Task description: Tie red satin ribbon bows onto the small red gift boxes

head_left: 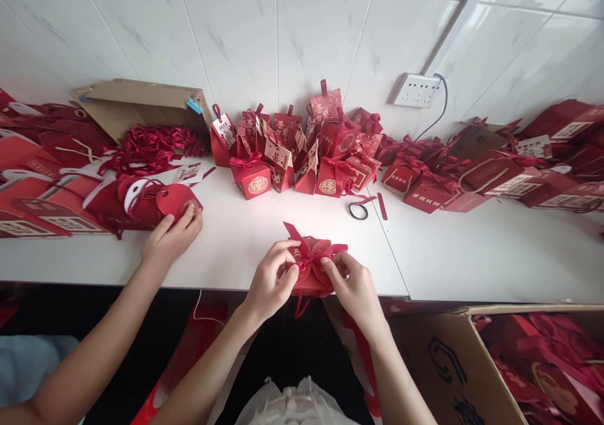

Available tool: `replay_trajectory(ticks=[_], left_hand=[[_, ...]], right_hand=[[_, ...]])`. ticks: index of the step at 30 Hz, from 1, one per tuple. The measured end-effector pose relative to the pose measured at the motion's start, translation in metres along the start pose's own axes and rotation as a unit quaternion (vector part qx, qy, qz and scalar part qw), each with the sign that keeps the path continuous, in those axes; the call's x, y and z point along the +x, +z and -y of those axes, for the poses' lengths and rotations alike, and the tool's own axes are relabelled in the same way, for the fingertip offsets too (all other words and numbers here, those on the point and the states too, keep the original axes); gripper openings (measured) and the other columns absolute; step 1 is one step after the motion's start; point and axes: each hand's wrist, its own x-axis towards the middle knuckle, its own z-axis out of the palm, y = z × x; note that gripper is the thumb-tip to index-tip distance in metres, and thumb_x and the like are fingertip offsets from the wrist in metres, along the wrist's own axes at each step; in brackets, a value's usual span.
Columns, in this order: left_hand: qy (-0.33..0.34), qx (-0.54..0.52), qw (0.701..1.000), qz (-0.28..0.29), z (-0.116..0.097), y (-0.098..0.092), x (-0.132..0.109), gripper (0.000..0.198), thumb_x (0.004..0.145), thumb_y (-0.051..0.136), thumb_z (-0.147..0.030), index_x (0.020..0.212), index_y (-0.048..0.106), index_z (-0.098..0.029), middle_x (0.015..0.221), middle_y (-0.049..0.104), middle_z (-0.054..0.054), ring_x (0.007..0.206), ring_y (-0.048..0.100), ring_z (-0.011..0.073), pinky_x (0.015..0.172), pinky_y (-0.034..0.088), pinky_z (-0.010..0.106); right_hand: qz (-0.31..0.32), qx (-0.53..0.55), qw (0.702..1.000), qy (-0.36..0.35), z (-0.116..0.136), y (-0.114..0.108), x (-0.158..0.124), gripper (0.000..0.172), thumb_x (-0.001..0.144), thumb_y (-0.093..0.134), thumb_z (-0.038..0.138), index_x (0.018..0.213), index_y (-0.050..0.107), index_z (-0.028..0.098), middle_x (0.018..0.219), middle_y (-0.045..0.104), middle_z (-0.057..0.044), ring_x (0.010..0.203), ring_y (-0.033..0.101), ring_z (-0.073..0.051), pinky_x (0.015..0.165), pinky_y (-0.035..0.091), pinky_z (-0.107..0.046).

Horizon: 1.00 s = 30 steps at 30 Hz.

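Two-handed, using left fingers (285,245) and right fingers (345,259), pinching a bowed red ribbon (309,260).
Holding it across a small red box (313,283) at the near edge of the worktop (226,236), facing clustered boxes (329,179), and working right of a co-worker's hand (175,235) on another box (175,201).

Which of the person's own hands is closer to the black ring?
Right: the right hand sits below the black ring in the picture; the left hand is farther away, down and left, across the bow.
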Motion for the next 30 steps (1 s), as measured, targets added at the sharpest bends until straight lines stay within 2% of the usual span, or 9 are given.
replay_trajectory(ticks=[3, 6, 12, 15, 21, 27, 30], left_hand=[[0.017, 0.003, 1.000, -0.026, 0.000, 0.001, 0.001, 0.016, 0.080, 0.047, -0.026, 0.065, 0.046, -0.021, 0.091, 0.053, 0.004, 0.062, 0.045, 0.0119, 0.057, 0.041, 0.027], [0.022, 0.008, 0.999, -0.025, 0.001, 0.003, 0.001, 0.017, 0.080, 0.053, -0.032, 0.068, 0.047, -0.021, 0.077, 0.043, 0.001, 0.062, 0.044, 0.0123, 0.057, 0.042, 0.026], [-0.004, 0.012, 1.000, -0.023, 0.004, 0.007, 0.002, 0.023, 0.086, 0.048, -0.032, 0.066, 0.046, -0.020, 0.072, 0.042, -0.001, 0.061, 0.043, 0.0115, 0.057, 0.041, 0.024], [-0.026, 0.004, 1.000, -0.016, 0.004, 0.004, 0.003, 0.027, 0.087, 0.046, -0.034, 0.064, 0.043, -0.020, 0.070, 0.040, -0.001, 0.060, 0.042, 0.0109, 0.055, 0.040, 0.023], [-0.074, -0.014, 0.997, 0.010, 0.003, -0.003, 0.005, 0.033, 0.088, 0.043, -0.037, 0.061, 0.034, -0.020, 0.068, 0.035, -0.002, 0.057, 0.039, 0.0105, 0.051, 0.037, 0.022], [-0.071, -0.002, 0.997, 0.009, 0.005, -0.002, 0.006, 0.034, 0.088, 0.041, -0.035, 0.060, 0.030, -0.020, 0.065, 0.034, -0.002, 0.058, 0.036, 0.0115, 0.055, 0.035, 0.025], [-0.073, -0.013, 0.997, 0.013, 0.007, 0.000, 0.006, 0.033, 0.088, 0.041, -0.034, 0.060, 0.030, -0.020, 0.066, 0.035, -0.002, 0.058, 0.036, 0.0115, 0.054, 0.034, 0.025]], right_hand=[[0.017, 0.047, 0.999, 0.020, -0.004, 0.001, 0.002, 0.040, 0.085, 0.046, 0.052, 0.062, 0.042, 0.020, 0.055, 0.040, 0.003, 0.051, 0.035, -0.011, 0.049, 0.031, -0.024], [0.029, 0.079, 0.996, 0.026, -0.004, 0.000, 0.002, 0.034, 0.083, 0.048, 0.049, 0.065, 0.043, 0.020, 0.059, 0.043, 0.002, 0.056, 0.038, -0.012, 0.053, 0.033, -0.024], [0.024, 0.074, 0.996, 0.053, 0.000, 0.002, 0.003, 0.042, 0.083, 0.046, 0.055, 0.060, 0.038, 0.021, 0.055, 0.033, 0.004, 0.053, 0.030, -0.011, 0.049, 0.028, -0.024], [0.041, 0.113, 0.991, 0.055, -0.004, 0.003, 0.004, 0.041, 0.082, 0.050, 0.055, 0.063, 0.042, 0.020, 0.058, 0.038, 0.004, 0.055, 0.033, -0.011, 0.052, 0.029, -0.024], [0.113, 0.277, 0.950, 0.090, -0.012, -0.001, 0.008, 0.038, 0.078, 0.060, 0.054, 0.072, 0.048, 0.019, 0.070, 0.050, 0.001, 0.066, 0.042, -0.013, 0.062, 0.034, -0.024], [0.119, 0.343, 0.926, 0.106, -0.022, 0.000, 0.011, 0.035, 0.079, 0.063, 0.050, 0.071, 0.050, 0.018, 0.072, 0.051, 0.001, 0.067, 0.043, -0.012, 0.065, 0.034, -0.024], [0.122, 0.400, 0.901, 0.118, -0.027, 0.005, 0.011, 0.034, 0.077, 0.067, 0.047, 0.070, 0.051, 0.018, 0.072, 0.052, 0.001, 0.067, 0.044, -0.011, 0.066, 0.036, -0.023]])
